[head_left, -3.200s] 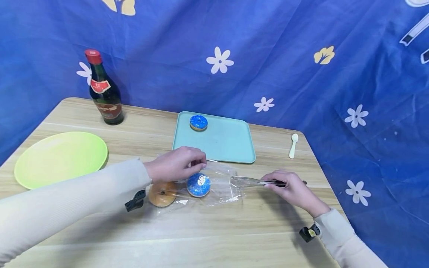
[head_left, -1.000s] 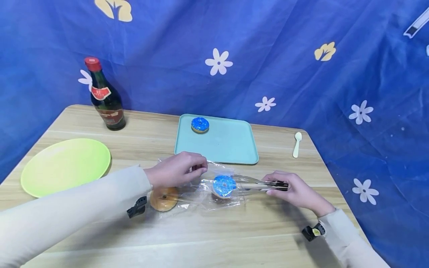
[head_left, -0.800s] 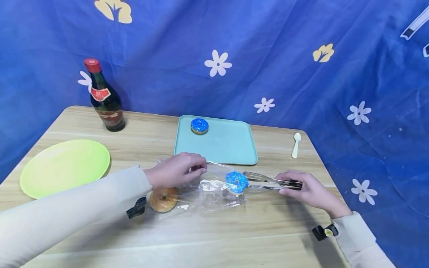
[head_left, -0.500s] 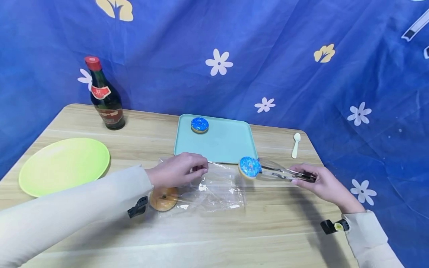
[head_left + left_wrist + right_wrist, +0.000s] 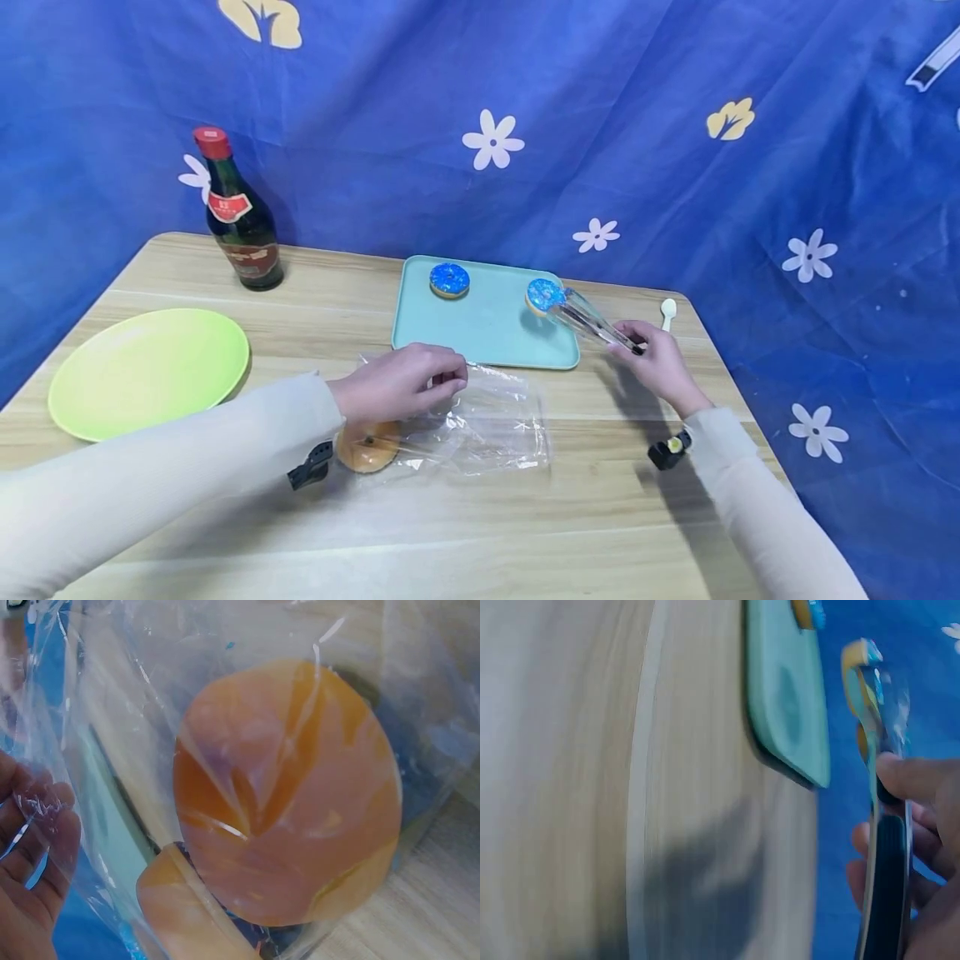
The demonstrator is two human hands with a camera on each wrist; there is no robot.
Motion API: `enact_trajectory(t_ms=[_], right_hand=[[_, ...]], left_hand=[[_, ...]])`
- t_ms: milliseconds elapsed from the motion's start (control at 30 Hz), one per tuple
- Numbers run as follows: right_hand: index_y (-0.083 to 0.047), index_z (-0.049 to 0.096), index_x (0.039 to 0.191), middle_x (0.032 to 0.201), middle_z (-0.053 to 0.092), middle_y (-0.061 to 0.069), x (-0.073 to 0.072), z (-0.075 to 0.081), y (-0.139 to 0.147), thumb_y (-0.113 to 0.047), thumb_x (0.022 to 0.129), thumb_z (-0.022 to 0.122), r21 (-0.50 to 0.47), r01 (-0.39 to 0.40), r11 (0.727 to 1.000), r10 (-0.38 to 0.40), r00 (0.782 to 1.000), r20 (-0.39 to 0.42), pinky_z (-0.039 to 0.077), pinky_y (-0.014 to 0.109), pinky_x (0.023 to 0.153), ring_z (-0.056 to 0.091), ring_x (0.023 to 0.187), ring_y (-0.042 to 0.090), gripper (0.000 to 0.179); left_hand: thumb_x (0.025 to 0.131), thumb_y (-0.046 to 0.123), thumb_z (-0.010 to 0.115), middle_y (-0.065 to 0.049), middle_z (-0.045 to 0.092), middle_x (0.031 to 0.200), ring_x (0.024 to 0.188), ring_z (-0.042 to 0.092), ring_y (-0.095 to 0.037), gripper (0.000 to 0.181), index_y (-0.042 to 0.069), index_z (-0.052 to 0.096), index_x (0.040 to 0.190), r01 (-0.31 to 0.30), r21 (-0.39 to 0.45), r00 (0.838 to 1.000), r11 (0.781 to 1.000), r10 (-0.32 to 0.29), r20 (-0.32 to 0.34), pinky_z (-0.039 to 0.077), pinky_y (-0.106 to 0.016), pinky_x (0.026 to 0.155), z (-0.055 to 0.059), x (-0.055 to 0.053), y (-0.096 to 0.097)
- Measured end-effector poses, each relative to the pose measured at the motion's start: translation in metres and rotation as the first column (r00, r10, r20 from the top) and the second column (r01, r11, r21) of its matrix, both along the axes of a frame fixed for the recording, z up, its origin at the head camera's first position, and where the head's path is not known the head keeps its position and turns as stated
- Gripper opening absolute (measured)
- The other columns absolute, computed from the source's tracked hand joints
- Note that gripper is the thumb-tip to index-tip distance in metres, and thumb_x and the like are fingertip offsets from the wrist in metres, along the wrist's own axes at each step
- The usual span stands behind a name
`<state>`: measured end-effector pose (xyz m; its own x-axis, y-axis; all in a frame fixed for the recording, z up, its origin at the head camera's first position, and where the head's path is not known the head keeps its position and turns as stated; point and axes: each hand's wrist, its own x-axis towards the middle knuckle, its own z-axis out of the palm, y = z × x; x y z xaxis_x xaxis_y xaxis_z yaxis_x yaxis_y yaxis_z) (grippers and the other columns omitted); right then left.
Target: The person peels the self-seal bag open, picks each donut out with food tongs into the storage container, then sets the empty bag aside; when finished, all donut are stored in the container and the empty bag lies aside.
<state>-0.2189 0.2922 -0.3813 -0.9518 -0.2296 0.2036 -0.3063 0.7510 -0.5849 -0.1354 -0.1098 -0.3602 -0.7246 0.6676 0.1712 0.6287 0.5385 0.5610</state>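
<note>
My right hand [image 5: 654, 362] grips metal food tongs [image 5: 588, 318] with dark handles. Held in their tips, a blue-iced doughnut [image 5: 545, 295] hangs over the right part of the turquoise tray [image 5: 491, 329], its shadow on the tray below. A second blue doughnut [image 5: 450, 280] lies at the tray's upper left. My left hand [image 5: 405, 381] pinches a clear plastic bag [image 5: 495, 421] lying in front of the tray. Inside that bag, below my left wrist, is a plain brown doughnut [image 5: 367, 447]; the left wrist view has it large [image 5: 289, 795] behind creased plastic.
A lime green plate [image 5: 150, 371] sits on the table's left side. At the back left stands a dark green bottle [image 5: 243, 221] with a red cap. A small pale spoon [image 5: 668, 312] lies near the right edge, partly behind my right hand. A blue curtain [image 5: 375, 125] hangs behind.
The tongs have taken hold of the blue doughnut in the bag, drawn it out rightward, then carried it up and back over the tray. My left hand has kept its place on the bag.
</note>
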Motion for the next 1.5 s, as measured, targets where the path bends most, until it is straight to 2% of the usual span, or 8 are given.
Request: enact_trajectory(t_ms=[167, 367, 500, 733, 1000, 1233, 1400, 1500], right_hand=[[0.006, 0.067, 0.127, 0.115, 0.073, 0.026, -0.026, -0.010, -0.027, -0.015, 0.097, 0.074, -0.006, 0.041, 0.999, -0.040, 0.998, 0.044, 0.051, 0.039, 0.092, 0.066, 0.102, 0.032, 0.037], [0.006, 0.065, 0.130, 0.120, 0.071, 0.025, -0.046, -0.019, -0.053, -0.013, 0.098, 0.071, -0.021, 0.070, 0.997, -0.067, 0.989, 0.129, 0.050, 0.027, 0.075, 0.062, 0.087, 0.024, 0.037], [0.008, 0.064, 0.129, 0.121, 0.070, 0.026, -0.052, -0.023, -0.061, -0.013, 0.098, 0.072, -0.009, 0.073, 0.997, -0.071, 0.988, 0.140, 0.049, 0.026, 0.075, 0.062, 0.088, 0.025, 0.038], [0.007, 0.065, 0.128, 0.120, 0.070, 0.025, -0.053, -0.026, -0.063, -0.014, 0.099, 0.071, 0.010, 0.073, 0.997, -0.073, 0.987, 0.144, 0.051, 0.040, 0.089, 0.063, 0.099, 0.031, 0.036], [0.005, 0.061, 0.135, 0.129, 0.067, 0.025, -0.051, -0.026, -0.063, -0.017, 0.101, 0.070, -0.010, 0.072, 0.997, -0.069, 0.981, 0.183, 0.051, 0.049, 0.104, 0.063, 0.114, 0.035, 0.042], [0.003, 0.061, 0.137, 0.131, 0.067, 0.023, -0.047, -0.023, -0.054, -0.020, 0.098, 0.073, -0.037, 0.079, 0.996, -0.072, 0.984, 0.164, 0.049, 0.052, 0.109, 0.063, 0.118, 0.036, 0.046], [0.002, 0.062, 0.137, 0.132, 0.068, 0.023, -0.041, -0.019, -0.044, -0.021, 0.100, 0.071, -0.050, 0.022, 0.999, -0.015, 0.993, 0.119, 0.049, 0.053, 0.110, 0.064, 0.122, 0.038, 0.045], [0.001, 0.065, 0.133, 0.124, 0.071, 0.023, -0.035, -0.015, -0.036, -0.018, 0.100, 0.072, -0.048, -0.012, 0.999, 0.015, 0.997, 0.069, 0.053, 0.051, 0.104, 0.067, 0.114, 0.036, 0.039]], left_hand=[[0.105, 0.017, 0.063, 0.011, 0.063, 0.083, 0.075, 0.054, -0.004, 0.012, 0.015, 0.072, 0.098, -0.009, 0.004, 1.000, 1.000, 0.009, 0.019, 0.051, -0.023, 0.070, 0.001, 0.001, 0.000], [0.105, 0.018, 0.063, 0.010, 0.063, 0.085, 0.077, 0.055, -0.006, 0.011, 0.015, 0.072, 0.099, -0.005, -0.006, 1.000, 1.000, 0.006, 0.021, 0.051, -0.024, 0.072, 0.005, 0.000, 0.002], [0.106, 0.018, 0.062, 0.010, 0.064, 0.085, 0.077, 0.055, -0.005, 0.012, 0.015, 0.072, 0.099, -0.005, -0.015, 1.000, 1.000, 0.005, 0.024, 0.051, -0.024, 0.072, 0.006, 0.000, 0.002], [0.106, 0.018, 0.062, 0.011, 0.065, 0.086, 0.077, 0.056, -0.004, 0.012, 0.015, 0.072, 0.100, 0.001, -0.013, 1.000, 1.000, -0.001, 0.014, 0.052, -0.024, 0.073, 0.005, 0.001, 0.002], [0.106, 0.019, 0.062, 0.012, 0.065, 0.086, 0.077, 0.056, -0.004, 0.012, 0.018, 0.072, 0.099, -0.008, -0.023, 1.000, 1.000, 0.008, 0.020, 0.052, -0.024, 0.072, 0.003, 0.001, 0.002], [0.106, 0.019, 0.062, 0.012, 0.065, 0.086, 0.077, 0.056, -0.004, 0.012, 0.019, 0.072, 0.098, -0.008, -0.021, 1.000, 1.000, 0.009, 0.027, 0.052, -0.024, 0.073, 0.003, 0.001, 0.003], [0.105, 0.019, 0.063, 0.011, 0.065, 0.085, 0.077, 0.057, -0.003, 0.012, 0.017, 0.072, 0.098, -0.006, -0.019, 1.000, 1.000, 0.007, 0.026, 0.053, -0.023, 0.072, 0.002, 0.001, 0.003], [0.105, 0.019, 0.063, 0.011, 0.065, 0.085, 0.077, 0.057, -0.003, 0.011, 0.017, 0.072, 0.098, -0.005, -0.017, 1.000, 1.000, 0.006, 0.027, 0.053, -0.023, 0.072, 0.001, 0.001, 0.003]])
